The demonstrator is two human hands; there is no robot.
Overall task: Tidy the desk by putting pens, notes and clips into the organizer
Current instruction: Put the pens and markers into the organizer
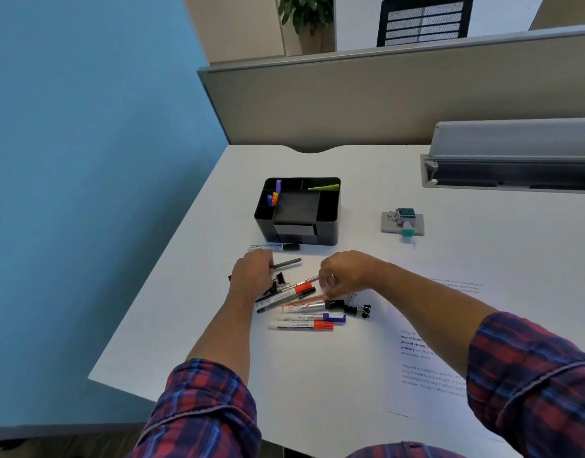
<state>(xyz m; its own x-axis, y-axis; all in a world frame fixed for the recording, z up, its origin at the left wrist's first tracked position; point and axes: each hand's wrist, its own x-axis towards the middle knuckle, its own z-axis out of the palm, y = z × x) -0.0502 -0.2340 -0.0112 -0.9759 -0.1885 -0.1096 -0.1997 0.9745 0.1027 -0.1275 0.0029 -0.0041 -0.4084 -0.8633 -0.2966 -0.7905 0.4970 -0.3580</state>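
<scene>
White desk (218,325) fills centre and right of frame, beige partition (350,104) behind it at top. Printed sheets (426,368) lie lower right, partly under the right forearm. Black organizer (327,213) sits at frame centre, a little above the hands; coloured small markers (274,197) stand in its upper-left slots, a green item (324,187) lies in the upper-right slot. Grey stamp pad with teal stamp (404,222) right of the organizer, well apart from it. Left hand (251,276), centre of frame, fingers curled round a dark grey pen (288,263) whose tip points right. Right hand (345,274) just right of it, fingers bent down onto the marker pile; whether it pinches anything, cannot tell. Loose marker with black cap (274,247) lies just below the organizer front. Pile of markers (304,312), red, blue and black caps, under and below both hands. Black binder clips (359,309) at the pile's right end, more clips (279,284) touching the left hand.
</scene>
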